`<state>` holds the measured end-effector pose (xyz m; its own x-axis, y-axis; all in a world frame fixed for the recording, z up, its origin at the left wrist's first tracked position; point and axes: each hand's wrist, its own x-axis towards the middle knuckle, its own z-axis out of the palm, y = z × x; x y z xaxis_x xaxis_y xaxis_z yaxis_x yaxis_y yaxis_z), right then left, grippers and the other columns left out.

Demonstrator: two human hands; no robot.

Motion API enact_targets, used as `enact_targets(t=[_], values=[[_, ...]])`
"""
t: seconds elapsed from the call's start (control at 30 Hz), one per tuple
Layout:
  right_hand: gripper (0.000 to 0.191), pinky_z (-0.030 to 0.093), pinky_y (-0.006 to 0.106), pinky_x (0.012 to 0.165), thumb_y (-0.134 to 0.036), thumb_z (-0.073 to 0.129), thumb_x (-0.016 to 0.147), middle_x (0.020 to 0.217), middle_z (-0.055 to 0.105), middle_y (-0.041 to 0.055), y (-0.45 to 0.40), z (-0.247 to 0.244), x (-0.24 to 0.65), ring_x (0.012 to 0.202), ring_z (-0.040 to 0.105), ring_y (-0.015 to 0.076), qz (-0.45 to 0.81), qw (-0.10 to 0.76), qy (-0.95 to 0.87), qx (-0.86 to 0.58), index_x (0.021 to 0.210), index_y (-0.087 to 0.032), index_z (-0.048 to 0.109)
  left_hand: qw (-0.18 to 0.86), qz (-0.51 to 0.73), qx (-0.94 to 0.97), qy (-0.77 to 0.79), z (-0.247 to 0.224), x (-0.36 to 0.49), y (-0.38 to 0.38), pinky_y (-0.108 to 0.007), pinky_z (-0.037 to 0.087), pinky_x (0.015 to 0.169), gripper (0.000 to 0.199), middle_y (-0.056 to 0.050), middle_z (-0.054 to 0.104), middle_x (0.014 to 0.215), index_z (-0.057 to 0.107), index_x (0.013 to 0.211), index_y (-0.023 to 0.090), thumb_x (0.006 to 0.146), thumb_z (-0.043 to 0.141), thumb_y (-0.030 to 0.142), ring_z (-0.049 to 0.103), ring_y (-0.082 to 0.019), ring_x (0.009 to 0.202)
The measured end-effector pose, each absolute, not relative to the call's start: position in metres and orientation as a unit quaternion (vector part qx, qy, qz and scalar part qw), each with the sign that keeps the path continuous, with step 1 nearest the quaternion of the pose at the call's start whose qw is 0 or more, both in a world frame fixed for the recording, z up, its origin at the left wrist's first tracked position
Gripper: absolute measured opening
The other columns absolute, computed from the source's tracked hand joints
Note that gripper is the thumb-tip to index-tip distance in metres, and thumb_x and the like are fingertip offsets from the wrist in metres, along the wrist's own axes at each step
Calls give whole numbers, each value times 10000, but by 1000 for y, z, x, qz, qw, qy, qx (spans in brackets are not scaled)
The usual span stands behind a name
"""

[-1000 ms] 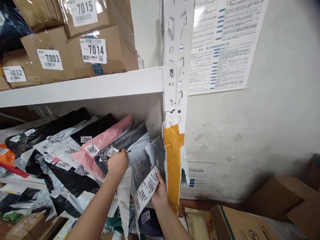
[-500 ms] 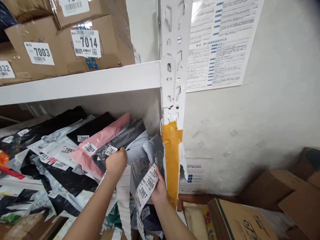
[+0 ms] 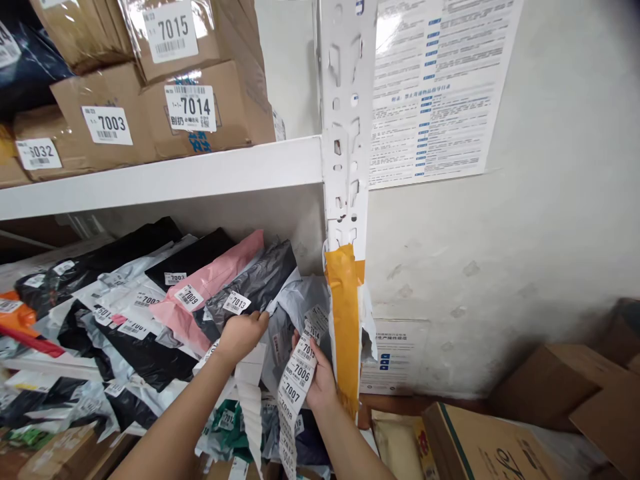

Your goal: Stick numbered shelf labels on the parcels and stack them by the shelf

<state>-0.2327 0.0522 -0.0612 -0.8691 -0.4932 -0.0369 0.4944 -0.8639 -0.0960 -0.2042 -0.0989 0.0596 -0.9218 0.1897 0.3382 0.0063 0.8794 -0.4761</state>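
My left hand (image 3: pixel 245 337) is closed, its fingertips pinching the edge of a pale grey plastic mailing bag (image 3: pixel 295 297) on the lower shelf. In my right hand (image 3: pixel 321 381) is a long strip of printed number labels (image 3: pixel 296 383), showing 7015, 7006 and 7007, its lower end hanging down. A 7014 label (image 3: pixel 313 328) shows just above my right fingers, against the bag. Below my left hand hangs a blank white paper strip (image 3: pixel 250 407); whether I hold it cannot be made out. Left of the grey bag lies a dark grey mailing bag (image 3: pixel 265 273) labelled 7013.
A pink bag (image 3: pixel 215 270) and several black and white parcels fill the lower shelf. Labelled cardboard boxes (image 3: pixel 200 110) stand above on the white shelf beam (image 3: pixel 225 170). A perforated upright (image 3: pixel 345 167) wrapped in yellow tape rises at right. Cartons (image 3: pixel 480 440) lie beyond it.
The view has shifted, so the upper boxes sit lower and further right. My left hand has moved right and down from the 7013 label to the grey bag's edge. The 7014 label shows more clearly.
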Motion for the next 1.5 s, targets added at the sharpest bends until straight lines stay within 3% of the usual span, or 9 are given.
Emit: enact_targets(t=[0.17,0.37,0.5,0.63,0.8,1.0,1.23,1.37,1.5], values=[[252,523,176,754,-218,829,625,857,759,46,53,-57,-230,805,692,120,-964,256,77,1,838,-126,732,235,255,-16,-938,51,-193,-101,-296,466,522,389,-114,643,1127,659,947,205,919,279,126,687,-218,723],[401,536,193,705,-239,888,504,847,760,62,51,-59,-231,753,692,133,-961,264,81,8,849,-100,739,319,219,103,-916,41,-186,-91,-283,466,500,407,-105,530,1305,655,923,238,955,250,256,666,-170,628],[395,522,187,713,-241,893,485,863,760,52,50,-60,-233,778,686,129,-962,256,89,13,831,-122,743,267,168,187,-930,56,-186,-77,-298,453,453,383,-149,529,1232,609,1020,198,949,237,255,667,-207,594],[334,511,200,667,-254,863,540,828,756,53,51,-58,-233,734,679,141,-960,257,111,13,823,-123,744,205,158,169,-951,71,-188,-68,-341,485,515,377,-164,569,1119,562,1045,143,919,207,147,687,-267,678],[379,478,226,569,-280,865,543,738,736,50,51,-60,-229,602,633,144,-953,257,162,-2,856,-115,730,170,123,129,-969,82,-195,-72,-359,497,637,299,-147,652,981,533,1001,147,928,253,224,684,-285,814],[439,513,319,685,-367,884,516,698,718,33,48,-49,-207,697,667,213,-946,181,250,-96,859,-156,709,119,83,70,-987,98,-188,-88,-329,451,644,274,-96,699,834,462,1125,189,889,337,248,667,-264,781],[437,525,323,719,-398,883,510,752,729,46,43,-39,-194,714,674,204,-941,167,273,-114,825,-151,706,56,52,-21,-997,102,-178,-107,-289,438,766,356,-22,702,1086,649,1010,294,854,340,207,649,-220,979],[461,521,300,740,-336,894,484,805,738,40,26,-42,-192,744,674,188,-950,160,249,-95,865,-167,699,63,40,-23,-997,101,-177,-113,-293,435,754,426,-40,715,1060,601,1174,295,828,373,195,653,-230,965],[465,529,300,656,-349,878,497,747,725,27,-9,-37,-189,724,676,208,-949,207,223,-82,879,-176,679,61,-1,-4,-998,102,-176,-114,-295,428,738,415,-39,726,999,677,1027,270,852,305,213,654,-222,913]])
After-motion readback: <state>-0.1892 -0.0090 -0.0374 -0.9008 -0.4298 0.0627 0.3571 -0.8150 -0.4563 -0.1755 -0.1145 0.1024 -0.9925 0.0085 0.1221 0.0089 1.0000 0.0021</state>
